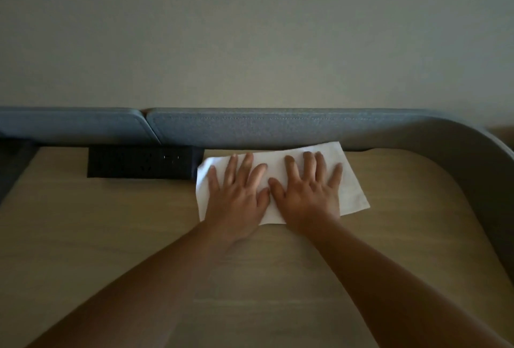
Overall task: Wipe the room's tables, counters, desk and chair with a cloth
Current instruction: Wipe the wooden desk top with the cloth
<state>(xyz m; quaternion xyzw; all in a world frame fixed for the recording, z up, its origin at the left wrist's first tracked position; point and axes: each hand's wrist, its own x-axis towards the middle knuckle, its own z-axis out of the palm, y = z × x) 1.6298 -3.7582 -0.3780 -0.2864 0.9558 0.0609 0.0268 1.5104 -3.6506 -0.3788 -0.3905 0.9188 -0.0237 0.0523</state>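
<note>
White cloth (281, 180) is being pressed flat onto the pale wood desk (111, 236), way up at the far edge, with its top edge tucked right against the grey padded panel (278, 128) that's running along the back. It's lying with its long axis going left to right, tilted a bit so the right end is sitting lower and nearer the viewer.

Both hands are being held spread on top of it, fingers straight and fanned, nothing being pinched or gripped. The left hand (239, 192) is covering the left half and the right hand (308, 192) the right half, thumbs almost touching in the middle, so neither one is really being favoured here.

Off the cloth's left corner a black socket block (141, 161) is sitting just beside it, looking like it's touching. That's probably what the next stroke is being decided by: leftward is being blocked, while bare desk is being left open toward the viewer and out to the right, where the panel is curving round (472, 158). A pull back toward the body looks like the easy option.
</note>
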